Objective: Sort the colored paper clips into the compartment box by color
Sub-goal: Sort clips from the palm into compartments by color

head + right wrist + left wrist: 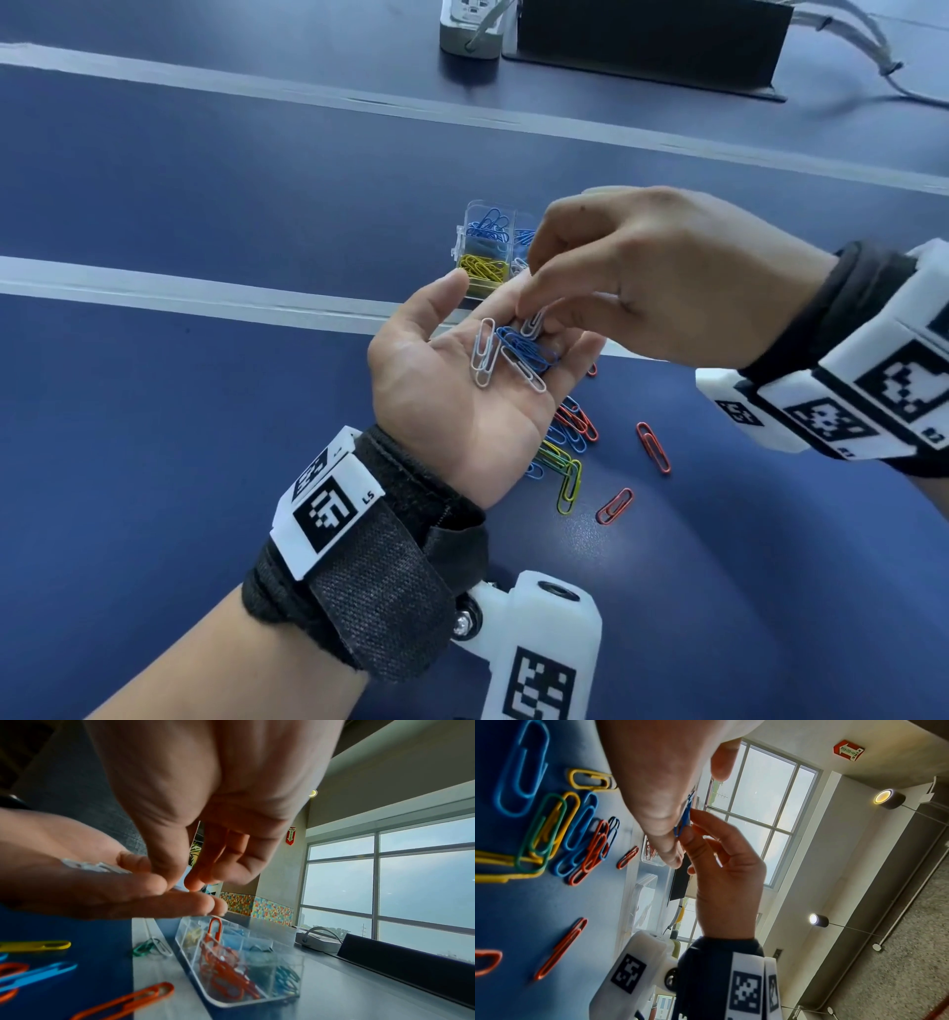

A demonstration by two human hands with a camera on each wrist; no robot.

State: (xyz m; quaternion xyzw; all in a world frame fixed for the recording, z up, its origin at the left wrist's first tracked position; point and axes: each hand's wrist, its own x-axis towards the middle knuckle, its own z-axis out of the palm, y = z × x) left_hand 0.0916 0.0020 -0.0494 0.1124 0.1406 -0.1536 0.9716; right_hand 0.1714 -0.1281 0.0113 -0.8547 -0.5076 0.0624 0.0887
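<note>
Currently the left hand lies palm up, fingers straight, carrying white and blue paper clips. Right hand reaches down from above; its fingers pinch one white clip at the upper end. Compartment box sits just beyond the fingertips; loose clips lie on the counter below the palm. Judgement: clips are light, stiff, slick wire and tangle easily; grip one by its rounded end.
</note>
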